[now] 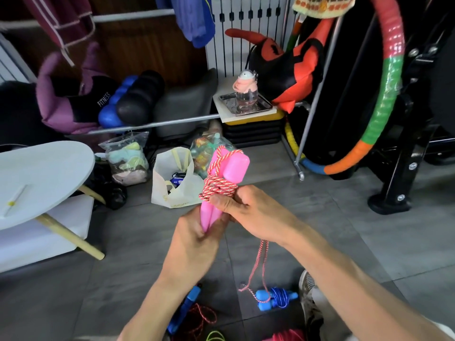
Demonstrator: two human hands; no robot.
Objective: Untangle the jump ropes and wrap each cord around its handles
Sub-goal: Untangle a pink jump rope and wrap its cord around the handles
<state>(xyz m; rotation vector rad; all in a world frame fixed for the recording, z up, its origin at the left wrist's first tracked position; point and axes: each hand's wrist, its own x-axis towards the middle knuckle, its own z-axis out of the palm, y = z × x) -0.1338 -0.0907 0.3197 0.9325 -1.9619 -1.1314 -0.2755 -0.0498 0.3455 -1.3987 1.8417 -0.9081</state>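
While my left hand (197, 232) grips the pink handles (221, 183), my right hand (246, 207) pinches their cord (218, 187). At 5 o'clock lies a wrapped blue rope (277, 297).

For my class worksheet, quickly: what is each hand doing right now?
Left hand: closed, gripping the lower ends of the pink handles.
Right hand: closed, thumb pressing the pink-and-white cord against the handles.

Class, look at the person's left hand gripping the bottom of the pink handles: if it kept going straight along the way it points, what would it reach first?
Probably the white fabric bag on the floor, up and away past the pink plastic handles that the left hand holds; depth is unclear.
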